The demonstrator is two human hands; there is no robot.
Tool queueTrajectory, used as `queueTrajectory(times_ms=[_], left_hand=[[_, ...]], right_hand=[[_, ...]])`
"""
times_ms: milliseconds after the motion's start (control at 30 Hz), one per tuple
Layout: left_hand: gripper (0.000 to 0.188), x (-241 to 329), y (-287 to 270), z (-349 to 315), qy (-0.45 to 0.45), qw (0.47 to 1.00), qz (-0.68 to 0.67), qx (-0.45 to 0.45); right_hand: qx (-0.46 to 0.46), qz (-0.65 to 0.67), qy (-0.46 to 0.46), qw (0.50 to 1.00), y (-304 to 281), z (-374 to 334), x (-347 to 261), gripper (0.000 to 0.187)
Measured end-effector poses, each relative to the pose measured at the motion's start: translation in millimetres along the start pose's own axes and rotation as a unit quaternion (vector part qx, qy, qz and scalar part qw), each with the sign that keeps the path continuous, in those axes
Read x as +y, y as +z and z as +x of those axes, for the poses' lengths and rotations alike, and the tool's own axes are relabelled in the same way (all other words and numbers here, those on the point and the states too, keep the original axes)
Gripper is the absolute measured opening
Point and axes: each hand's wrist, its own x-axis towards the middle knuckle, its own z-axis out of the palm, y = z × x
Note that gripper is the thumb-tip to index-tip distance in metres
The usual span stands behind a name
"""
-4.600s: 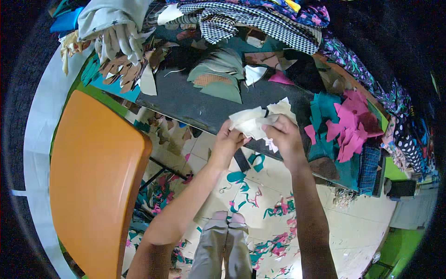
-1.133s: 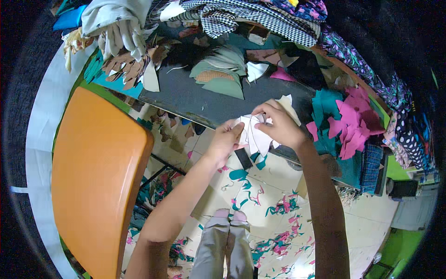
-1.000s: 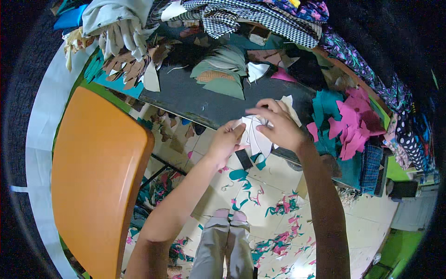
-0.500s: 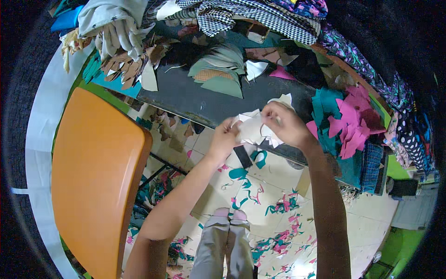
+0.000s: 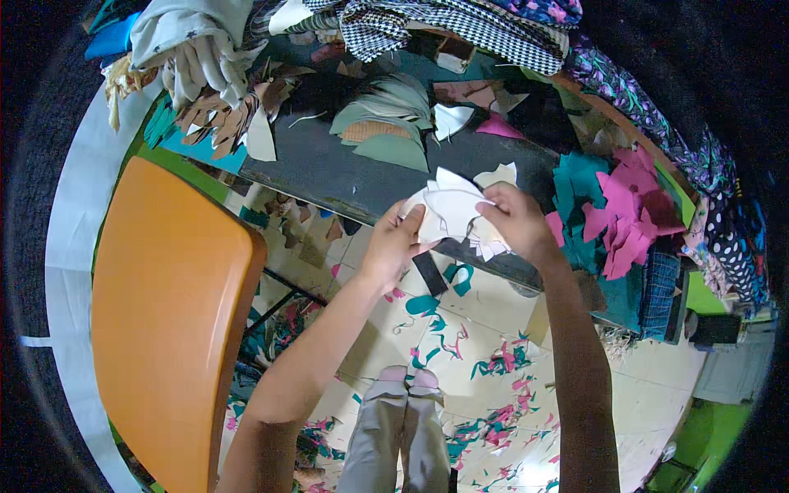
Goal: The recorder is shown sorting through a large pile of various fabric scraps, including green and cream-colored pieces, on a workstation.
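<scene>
Left hand (image 5: 394,238) and right hand (image 5: 518,218), each pinching, and between them a loose batch of white pieces (image 5: 452,204)! Thumbs show on the near face, the left one bent over the left edge, the right one pressing the opposite side. We're on the person's side of the green fan (image 5: 390,150), a little to its right, above the near edge of the dark surface (image 5: 312,168).

Look at those pieces: thin, flat, bright white, overlapping unevenly. Curved edges sweep across, thin dark lines run over them, and one sharp point juts up toward the green fan. Lower right, jagged white tips poke out; whether they're gripped or lying underneath, I can't tell.

Just past the right hand, cream pieces (image 5: 498,173), right of the green fan and nearer the person. Immediately right of that fan, a white scrap (image 5: 450,122), then a pink triangle (image 5: 499,126). Farther right, a teal stack (image 5: 575,185) with pink pieces (image 5: 629,218) against it. Over to the fan's left, brown pieces (image 5: 220,115); beyond it, black-and-white checked cloth (image 5: 468,34).
</scene>
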Motion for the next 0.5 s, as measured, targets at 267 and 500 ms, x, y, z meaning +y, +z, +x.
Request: queueTrajectory(times_ms=[267, 500], left_hand=[[0.049, 9.7, -6.0, 1.6, -0.095, 0.989, -0.048, -0.103], [0.046, 14.8, 2.2, -5.2, -0.045, 0.988, 0.057, -0.134]], right_hand=[[-0.092, 0.12, 0.05, 0.987, -12.3, 6.4, -33.4, 0.021], [-0.086, -0.07, -0.057, 0.992, -2.4, 5.4, -31.7, 0.015]])
